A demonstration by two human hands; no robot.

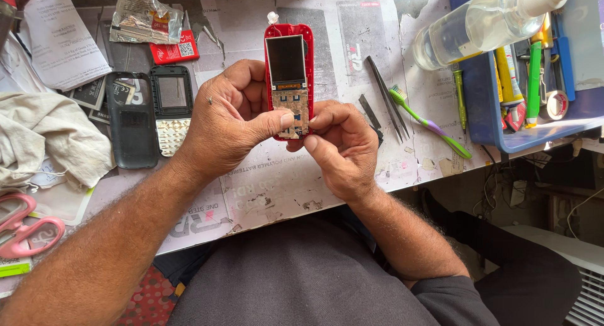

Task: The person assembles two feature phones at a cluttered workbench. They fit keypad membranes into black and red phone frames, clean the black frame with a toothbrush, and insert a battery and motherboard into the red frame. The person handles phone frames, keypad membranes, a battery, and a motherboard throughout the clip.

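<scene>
A small red phone (289, 74) with its front cover off is held upright over the worktable, its dark screen above an exposed keypad board. My left hand (229, 121) grips its left side, the thumb pressed across the lower board. My right hand (340, 146) holds the bottom right corner, thumb and forefinger touching the board's lower edge. Both hands are closed around the phone.
A black phone back cover (131, 121) and a keypad front frame (172, 109) lie to the left, beside a beige cloth (50, 140). Tweezers (387, 99) and a green toothbrush (428, 121) lie to the right. A blue tray (535, 121) holds tools, with a clear bottle (478, 24) across it. Pink scissors (28, 228) lie at the left edge.
</scene>
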